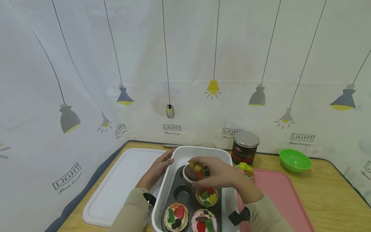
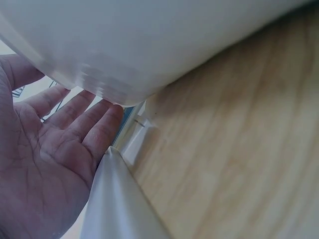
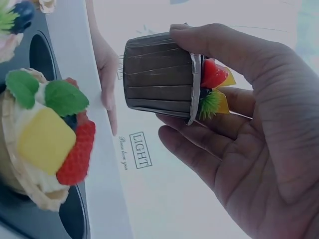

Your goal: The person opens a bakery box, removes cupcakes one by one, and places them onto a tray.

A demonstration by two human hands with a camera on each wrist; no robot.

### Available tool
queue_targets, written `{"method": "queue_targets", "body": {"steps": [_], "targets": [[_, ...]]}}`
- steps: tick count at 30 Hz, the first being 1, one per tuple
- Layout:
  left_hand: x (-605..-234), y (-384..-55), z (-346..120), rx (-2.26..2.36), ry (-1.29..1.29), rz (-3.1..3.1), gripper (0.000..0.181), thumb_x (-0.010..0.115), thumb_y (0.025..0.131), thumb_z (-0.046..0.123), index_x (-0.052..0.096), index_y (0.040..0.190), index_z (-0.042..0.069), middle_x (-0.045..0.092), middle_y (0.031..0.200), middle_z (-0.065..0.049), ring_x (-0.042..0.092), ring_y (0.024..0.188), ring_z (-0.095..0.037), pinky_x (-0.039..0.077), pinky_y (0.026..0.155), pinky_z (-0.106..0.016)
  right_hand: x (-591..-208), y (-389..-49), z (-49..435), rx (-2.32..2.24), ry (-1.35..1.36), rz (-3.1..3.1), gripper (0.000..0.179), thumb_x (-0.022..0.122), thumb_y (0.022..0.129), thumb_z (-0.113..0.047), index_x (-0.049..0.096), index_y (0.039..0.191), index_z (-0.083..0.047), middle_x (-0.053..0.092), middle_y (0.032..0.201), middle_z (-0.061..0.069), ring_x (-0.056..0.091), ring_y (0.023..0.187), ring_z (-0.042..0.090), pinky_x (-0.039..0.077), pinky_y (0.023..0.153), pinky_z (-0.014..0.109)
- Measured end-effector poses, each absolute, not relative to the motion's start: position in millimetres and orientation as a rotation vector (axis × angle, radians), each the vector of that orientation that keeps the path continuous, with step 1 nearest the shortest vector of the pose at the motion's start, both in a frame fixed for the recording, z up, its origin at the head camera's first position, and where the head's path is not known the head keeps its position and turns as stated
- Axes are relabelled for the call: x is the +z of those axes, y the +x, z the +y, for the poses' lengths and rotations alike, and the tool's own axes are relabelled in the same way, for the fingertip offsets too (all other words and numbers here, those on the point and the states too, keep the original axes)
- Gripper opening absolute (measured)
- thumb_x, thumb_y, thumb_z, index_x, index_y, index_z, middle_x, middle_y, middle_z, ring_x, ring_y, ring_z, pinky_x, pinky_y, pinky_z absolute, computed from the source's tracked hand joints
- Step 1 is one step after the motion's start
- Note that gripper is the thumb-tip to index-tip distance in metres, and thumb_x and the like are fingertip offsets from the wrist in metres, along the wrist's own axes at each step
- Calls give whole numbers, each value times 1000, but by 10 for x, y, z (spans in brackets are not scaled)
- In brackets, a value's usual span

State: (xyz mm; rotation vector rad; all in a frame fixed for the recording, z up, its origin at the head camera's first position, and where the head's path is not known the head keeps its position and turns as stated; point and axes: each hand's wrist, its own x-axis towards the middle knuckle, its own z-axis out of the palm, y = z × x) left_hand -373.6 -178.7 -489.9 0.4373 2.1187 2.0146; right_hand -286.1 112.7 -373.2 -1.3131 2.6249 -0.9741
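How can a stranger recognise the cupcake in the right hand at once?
Find the white tray holding the dark muffin pan. Above it, the right hand grips the cupcake. Unlike the fruit tarts in the pan, it has a dark pleated wrapper.

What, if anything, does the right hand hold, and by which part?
The right hand holds the brown-wrapped cupcake by its sides, near the rim.

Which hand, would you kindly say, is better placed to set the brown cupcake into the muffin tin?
Probably the right hand: it holds the brown cupcake over the muffin tin, while the left hand is at the side of the white container.
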Motion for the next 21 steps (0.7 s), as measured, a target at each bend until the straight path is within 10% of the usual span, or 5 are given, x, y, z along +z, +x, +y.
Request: {"method": "queue_targets", "body": {"steps": [21], "targets": [[-4894,-3732,-1778,1992,451,2166,60,56,102,19,34,158,14,34,161,-11,37,144,-32,39,110,-45,-3667,-2625,1876,-1162,-1161,2742,66,83,80,-48,56,137,-29,65,115,-12,63,103,11,54,91,43]]}}
